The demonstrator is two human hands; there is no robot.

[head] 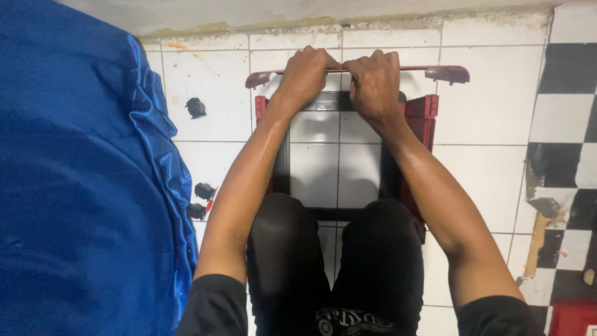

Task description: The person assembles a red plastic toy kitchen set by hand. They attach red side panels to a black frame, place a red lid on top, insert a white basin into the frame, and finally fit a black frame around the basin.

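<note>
A dark red and black frame (pixel 426 118) lies on the white tiled floor in front of my knees, with floor tiles showing through its open middle. Across its far end runs a thin dark red bar (pixel 444 73) with wider ends. My left hand (pixel 305 73) and my right hand (pixel 375 81) sit side by side, both closed around the middle of that bar. My forearms reach out over the frame's two long sides. My black-clad knees cover its near end.
A large shiny blue cloth (pixel 81 186) fills the left side. Three small black parts (pixel 196 107) (pixel 204 190) (pixel 196 211) lie on the tiles beside it. Black and white checkered flooring (pixel 569 155) with broken patches runs along the right. A wall base (pixel 311 15) is just beyond the bar.
</note>
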